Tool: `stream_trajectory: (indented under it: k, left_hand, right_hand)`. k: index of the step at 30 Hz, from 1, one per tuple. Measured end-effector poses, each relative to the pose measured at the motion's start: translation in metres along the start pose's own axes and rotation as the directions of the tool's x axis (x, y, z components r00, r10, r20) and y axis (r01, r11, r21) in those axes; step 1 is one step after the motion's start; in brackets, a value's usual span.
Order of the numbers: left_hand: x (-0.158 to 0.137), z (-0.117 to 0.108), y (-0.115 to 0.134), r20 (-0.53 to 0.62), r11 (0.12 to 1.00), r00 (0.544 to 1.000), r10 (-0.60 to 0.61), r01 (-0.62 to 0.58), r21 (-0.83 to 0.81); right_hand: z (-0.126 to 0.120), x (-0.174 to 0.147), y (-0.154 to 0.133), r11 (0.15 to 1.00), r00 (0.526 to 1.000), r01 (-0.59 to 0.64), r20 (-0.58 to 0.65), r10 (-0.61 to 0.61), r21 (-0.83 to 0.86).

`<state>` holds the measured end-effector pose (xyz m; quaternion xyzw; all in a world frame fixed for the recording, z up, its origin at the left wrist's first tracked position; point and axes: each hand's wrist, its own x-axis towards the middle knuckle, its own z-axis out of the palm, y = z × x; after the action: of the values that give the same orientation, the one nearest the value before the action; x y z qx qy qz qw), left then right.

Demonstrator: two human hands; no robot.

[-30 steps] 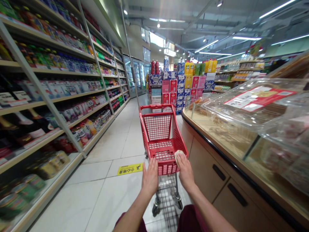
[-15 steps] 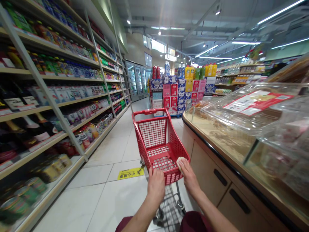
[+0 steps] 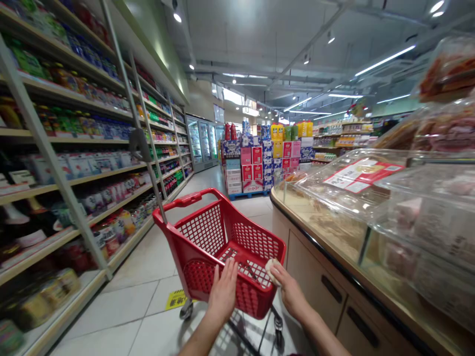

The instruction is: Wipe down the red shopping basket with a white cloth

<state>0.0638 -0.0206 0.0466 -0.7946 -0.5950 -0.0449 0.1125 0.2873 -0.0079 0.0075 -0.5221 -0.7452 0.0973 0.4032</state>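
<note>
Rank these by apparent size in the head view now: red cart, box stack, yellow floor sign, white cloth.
1. Red cart
2. Box stack
Unranked: yellow floor sign and white cloth. The cart partly covers the sign, and the right hand covers some cloth.

so the cart [image 3: 202, 252] is one of those red plastic shopping ones, grid-patterned basket, greyish legs on casters, standing upright on the tiled floor [image 3: 122, 301]. it's sitting at an angle, handle end off to the far left, narrower end close in. the cloth [image 3: 271, 269] is small, whitish and bunched up, at the basket's near right rim under the right hand's [image 3: 287, 289] fingers.
</note>
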Motion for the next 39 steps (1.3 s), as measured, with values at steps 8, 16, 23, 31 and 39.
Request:
stream_trajectory:
  k: [8,16,23,31,39]
  left_hand:
    - [-0.001,-0.018,0.011,0.050,0.995,0.995,0.083,-0.081,-0.051]
    - [-0.006,-0.024,-0.019,-0.006,0.992,0.996,-0.092,0.092,0.081]
    - [-0.007,-0.026,-0.002,-0.008,0.998,0.999,-0.054,0.054,0.034]
    - [-0.006,-0.022,0.005,-0.014,1.000,1.000,-0.010,0.010,-0.009]
    - [-0.010,-0.021,0.003,-0.032,1.000,0.999,0.000,0.000,0.007]
  right_hand:
    - [-0.009,-0.015,0.016,0.994,0.999,-0.044,-0.004,0.043,-0.105]
    - [0.027,-0.011,-0.019,0.985,0.967,0.047,-0.240,-0.087,-0.169]
    - [0.022,-0.007,-0.003,0.981,0.951,-0.060,-0.310,0.000,-0.184]
    - [0.036,0.017,-0.016,0.977,0.968,0.083,-0.216,-0.125,-0.196]
    - [0.045,0.015,-0.027,0.946,0.943,0.256,-0.162,-0.289,-0.197]
